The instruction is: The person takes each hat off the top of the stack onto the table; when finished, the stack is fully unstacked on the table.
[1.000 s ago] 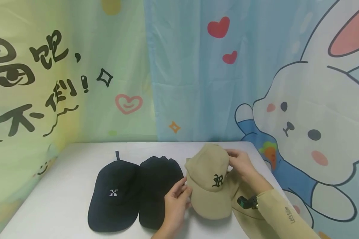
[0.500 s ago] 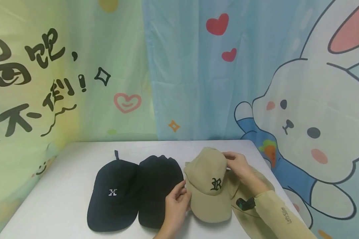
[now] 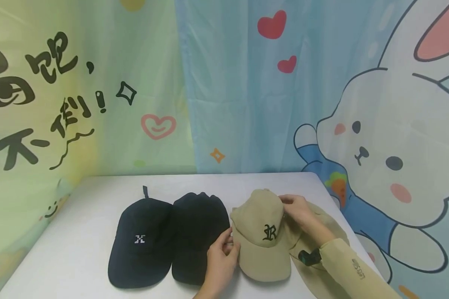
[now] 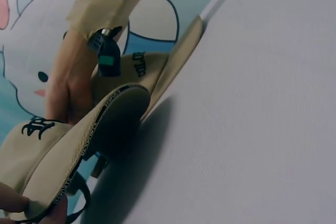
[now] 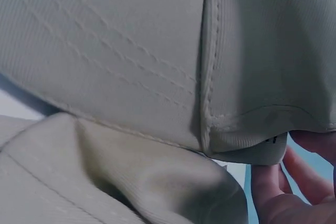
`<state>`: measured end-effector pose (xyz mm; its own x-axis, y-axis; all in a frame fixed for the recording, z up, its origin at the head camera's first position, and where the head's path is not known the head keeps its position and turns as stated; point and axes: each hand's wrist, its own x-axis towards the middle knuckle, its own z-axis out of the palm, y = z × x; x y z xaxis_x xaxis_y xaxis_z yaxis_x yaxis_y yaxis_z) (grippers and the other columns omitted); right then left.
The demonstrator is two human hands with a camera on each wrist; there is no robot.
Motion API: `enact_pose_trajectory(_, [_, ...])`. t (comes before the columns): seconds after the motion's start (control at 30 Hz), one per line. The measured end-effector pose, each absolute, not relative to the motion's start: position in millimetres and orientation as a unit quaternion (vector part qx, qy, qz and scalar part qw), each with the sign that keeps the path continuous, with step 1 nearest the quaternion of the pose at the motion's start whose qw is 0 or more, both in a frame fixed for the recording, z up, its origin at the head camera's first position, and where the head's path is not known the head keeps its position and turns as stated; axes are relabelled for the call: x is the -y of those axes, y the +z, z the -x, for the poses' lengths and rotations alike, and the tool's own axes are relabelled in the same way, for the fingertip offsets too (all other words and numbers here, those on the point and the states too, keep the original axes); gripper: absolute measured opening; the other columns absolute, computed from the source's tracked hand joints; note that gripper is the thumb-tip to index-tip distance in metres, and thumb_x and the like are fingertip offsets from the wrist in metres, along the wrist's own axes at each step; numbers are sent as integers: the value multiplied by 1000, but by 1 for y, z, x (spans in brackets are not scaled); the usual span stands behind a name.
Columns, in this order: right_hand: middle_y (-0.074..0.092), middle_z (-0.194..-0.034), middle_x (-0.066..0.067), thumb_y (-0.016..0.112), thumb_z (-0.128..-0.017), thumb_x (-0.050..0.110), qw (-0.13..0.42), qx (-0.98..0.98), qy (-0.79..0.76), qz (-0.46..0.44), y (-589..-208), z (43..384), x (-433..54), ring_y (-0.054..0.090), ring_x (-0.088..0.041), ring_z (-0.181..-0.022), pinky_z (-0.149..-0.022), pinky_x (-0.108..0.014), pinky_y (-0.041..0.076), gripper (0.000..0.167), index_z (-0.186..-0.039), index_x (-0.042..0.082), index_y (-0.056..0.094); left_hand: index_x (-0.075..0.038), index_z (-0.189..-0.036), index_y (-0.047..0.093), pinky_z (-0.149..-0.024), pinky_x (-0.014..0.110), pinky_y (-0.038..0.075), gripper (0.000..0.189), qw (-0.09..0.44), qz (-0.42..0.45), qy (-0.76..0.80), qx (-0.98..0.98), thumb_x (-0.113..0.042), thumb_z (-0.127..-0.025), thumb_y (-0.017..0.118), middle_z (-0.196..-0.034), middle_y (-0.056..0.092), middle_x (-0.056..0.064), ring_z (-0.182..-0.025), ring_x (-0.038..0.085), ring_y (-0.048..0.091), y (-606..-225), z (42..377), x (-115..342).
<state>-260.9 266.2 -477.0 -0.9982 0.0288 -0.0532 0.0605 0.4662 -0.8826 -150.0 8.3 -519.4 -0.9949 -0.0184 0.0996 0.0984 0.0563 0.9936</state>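
Between my two hands is a beige baseball cap (image 3: 263, 253) with a dark letter R on its front. My left hand (image 3: 221, 259) pinches the cap's left side near the brim; in the left wrist view its fingertips (image 4: 13, 200) sit on that edge. With my right hand (image 3: 303, 211) I grip the far right edge of the crown, and the right wrist view shows the thumb and fingers (image 5: 310, 192) at the cap's lower rim. In the left wrist view the brim stands off the table above a shadow. A second beige cap (image 3: 310, 272) lies to the right, partly hidden by my right forearm.
Two dark caps lie side by side at the left: one navy-black with a small white mark (image 3: 142, 257), one plain black (image 3: 194, 232) close to my left hand. All are on a white table (image 3: 71, 249). A printed curtain (image 3: 224, 83) hangs behind its far edge.
The beige R cap has come down and slightly nearer to me, with both hands still holding it. More of the second beige cap shows past my right arm. The dark caps stay put.
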Motion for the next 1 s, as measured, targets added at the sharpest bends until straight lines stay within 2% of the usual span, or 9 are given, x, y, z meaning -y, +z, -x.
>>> enact_pose_trajectory(0.2, [65,-115,-24,66,-88,11,31,-864,-502,-23,-479,259,-266,59,-34,-108,-93,-43,49,38,-119,-10,64,2,-131,60,-58,23,54,44,57,34,-650,757,-1,-88,71,-98,68,2,-76,8,66,-521,150,-7])
enact_pose_trajectory(0.53, [67,-110,-22,67,-88,9,39,-863,-503,-7,-482,260,-262,62,-30,-100,-81,-33,52,36,-117,-12,65,7,-133,55,-65,23,52,50,62,42,-575,815,-4,-87,71,-104,65,7,-73,3,60,-526,151,-4])
enact_pose_trajectory(0.67, [69,-105,-21,68,-88,9,25,-874,-486,-1,-482,260,-257,63,-29,-96,-78,-33,53,33,-113,-12,66,9,-133,55,-65,25,50,51,65,51,-550,831,-4,-86,71,-96,62,4,-72,4,56,-526,151,-2])
enact_pose_trajectory(0.77, [70,-103,-20,68,-88,9,21,-880,-475,4,-483,259,-254,63,-31,-96,-80,-37,54,30,-110,-11,68,12,-132,54,-65,26,50,51,72,59,-532,842,-1,-85,71,-94,60,4,-74,7,55,-526,150,-1])
enact_pose_trajectory(0.83, [70,-103,-20,68,-89,9,20,-883,-469,6,-483,259,-252,63,-32,-98,-82,-40,54,28,-109,-10,69,13,-132,53,-66,27,51,52,75,67,-517,850,0,-84,70,-98,60,7,-77,10,55,-527,150,-1])
enact_pose_trajectory(1.0, [71,-101,-19,69,-89,9,15,-889,-457,7,-485,259,-250,65,-33,-98,-84,-44,54,25,-107,-9,70,13,-132,53,-84,43,54,52,93,81,-481,868,0,-85,70,-116,61,18,-102,30,62,-531,151,-3])
